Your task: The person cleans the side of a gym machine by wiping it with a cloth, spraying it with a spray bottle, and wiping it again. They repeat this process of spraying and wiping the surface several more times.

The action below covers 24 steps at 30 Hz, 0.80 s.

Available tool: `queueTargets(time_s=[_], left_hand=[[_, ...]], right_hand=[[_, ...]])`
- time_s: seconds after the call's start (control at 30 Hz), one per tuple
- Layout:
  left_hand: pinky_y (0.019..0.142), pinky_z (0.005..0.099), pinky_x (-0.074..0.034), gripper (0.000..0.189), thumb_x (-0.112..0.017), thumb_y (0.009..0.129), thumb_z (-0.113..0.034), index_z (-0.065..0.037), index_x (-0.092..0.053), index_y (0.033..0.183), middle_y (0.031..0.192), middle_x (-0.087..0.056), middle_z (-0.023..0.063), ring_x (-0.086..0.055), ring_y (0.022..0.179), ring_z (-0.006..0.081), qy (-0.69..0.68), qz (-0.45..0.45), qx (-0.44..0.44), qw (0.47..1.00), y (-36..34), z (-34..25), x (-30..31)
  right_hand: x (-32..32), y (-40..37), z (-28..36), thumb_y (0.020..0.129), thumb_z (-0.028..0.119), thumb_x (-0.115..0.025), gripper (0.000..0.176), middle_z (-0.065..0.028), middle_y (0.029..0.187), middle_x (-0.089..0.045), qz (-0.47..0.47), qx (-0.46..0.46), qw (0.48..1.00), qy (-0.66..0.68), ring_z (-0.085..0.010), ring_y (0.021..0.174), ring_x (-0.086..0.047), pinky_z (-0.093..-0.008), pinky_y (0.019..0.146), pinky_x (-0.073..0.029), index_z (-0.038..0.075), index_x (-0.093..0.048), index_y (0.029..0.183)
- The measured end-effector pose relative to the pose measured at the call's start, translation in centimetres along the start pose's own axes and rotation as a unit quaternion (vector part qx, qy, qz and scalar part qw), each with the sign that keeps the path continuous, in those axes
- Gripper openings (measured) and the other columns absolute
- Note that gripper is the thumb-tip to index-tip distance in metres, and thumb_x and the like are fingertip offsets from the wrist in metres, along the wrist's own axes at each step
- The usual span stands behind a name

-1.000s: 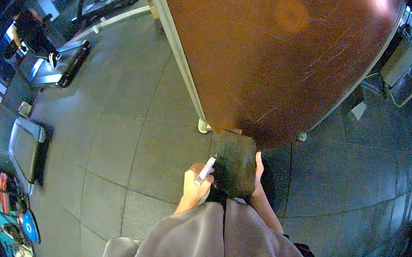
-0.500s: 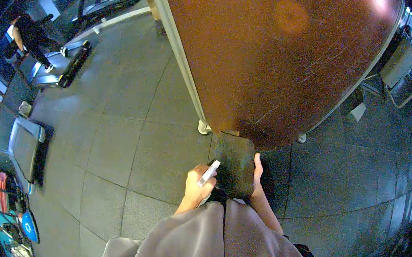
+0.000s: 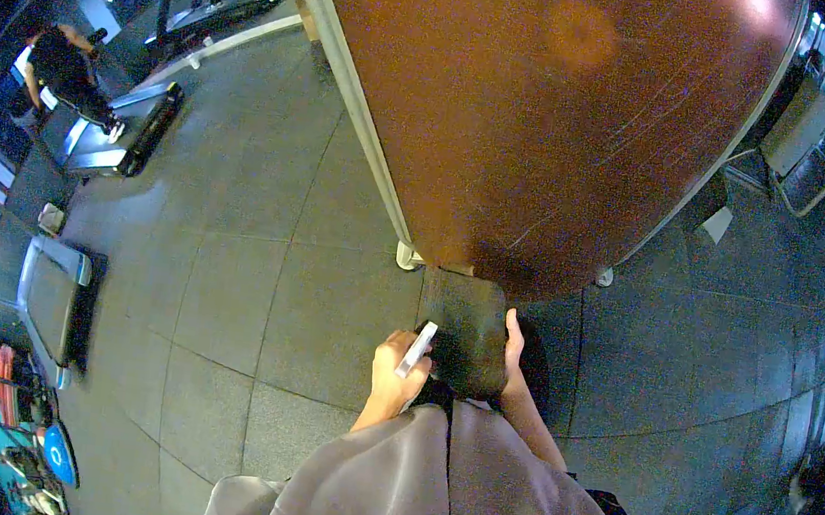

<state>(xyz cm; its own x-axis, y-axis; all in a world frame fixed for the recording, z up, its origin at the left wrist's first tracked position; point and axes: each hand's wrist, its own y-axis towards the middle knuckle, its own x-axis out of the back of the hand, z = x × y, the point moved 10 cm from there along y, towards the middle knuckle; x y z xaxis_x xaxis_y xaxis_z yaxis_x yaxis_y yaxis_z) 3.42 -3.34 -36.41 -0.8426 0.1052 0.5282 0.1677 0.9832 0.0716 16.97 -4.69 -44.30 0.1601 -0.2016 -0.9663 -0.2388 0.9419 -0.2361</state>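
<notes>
A dark, rounded rectangular object with a dull surface sits in front of my body, its far end close to the narrow near end of a brown panel. Along its right side lies my right hand, thumb stretched up the edge and the other fingers hidden. At the left side my left hand is closed around a slim white, flat-sided object that points up and to the right. My grey top covers the area below both hands.
Pale feet support the brown panel's frame. To the left, a person is on a treadmill, with another treadmill nearer. A blue disc lies at lower left. A grey padded seat stands at right.
The dark object and my hands have shifted very slightly left. The person on the treadmill has changed leg and arm position.
</notes>
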Motion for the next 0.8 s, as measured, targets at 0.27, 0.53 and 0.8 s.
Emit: queueTargets(time_s=[0.27, 0.53, 0.8], left_hand=[[0.066, 0.0397, -0.048, 0.016, -0.056, 0.064, -0.012, -0.003, -0.063, 0.076, 0.078, -0.06, 0.017, -0.06, 0.074, 0.0364, 0.023, -0.002, -0.008, 1.0, -0.1, 0.6, -0.4], [0.068, 0.0416, -0.049, 0.018, -0.056, 0.064, -0.012, -0.005, -0.064, 0.078, 0.081, -0.061, 0.0172, -0.06, 0.077, 0.0364, 0.075, 0.05, 0.025, 0.996, -0.2, 1.3, -1.2], [0.068, 0.0433, -0.049, 0.017, -0.055, 0.065, -0.013, -0.005, -0.062, 0.077, 0.084, -0.061, 0.0176, -0.059, 0.078, 0.0382, 0.056, 0.105, 0.004, 0.993, -1.1, 0.4, -2.8]], right_hand=[[1.4, 0.5, 1.1, 0.088, 0.056, -0.036, 0.066, -0.0164, 0.116, -0.056, -0.005, 0.037, 0.999, -0.03, -0.0314, 0.101, -0.056, -0.0431, 0.09, -0.044, 0.001, -0.047, 0.122], [1.4, 0.1, 1.7, 0.088, 0.056, -0.038, 0.064, -0.0149, 0.11, -0.059, -0.039, 0.06, 0.997, -0.024, -0.0299, 0.096, -0.058, -0.0415, 0.086, -0.046, 0.002, -0.051, 0.118], [1.0, 0.2, 1.9, 0.088, 0.056, -0.038, 0.064, -0.0144, 0.111, -0.058, -0.019, 0.075, 0.997, -0.027, -0.0292, 0.098, -0.057, -0.0414, 0.088, -0.045, 0.001, -0.05, 0.119]])
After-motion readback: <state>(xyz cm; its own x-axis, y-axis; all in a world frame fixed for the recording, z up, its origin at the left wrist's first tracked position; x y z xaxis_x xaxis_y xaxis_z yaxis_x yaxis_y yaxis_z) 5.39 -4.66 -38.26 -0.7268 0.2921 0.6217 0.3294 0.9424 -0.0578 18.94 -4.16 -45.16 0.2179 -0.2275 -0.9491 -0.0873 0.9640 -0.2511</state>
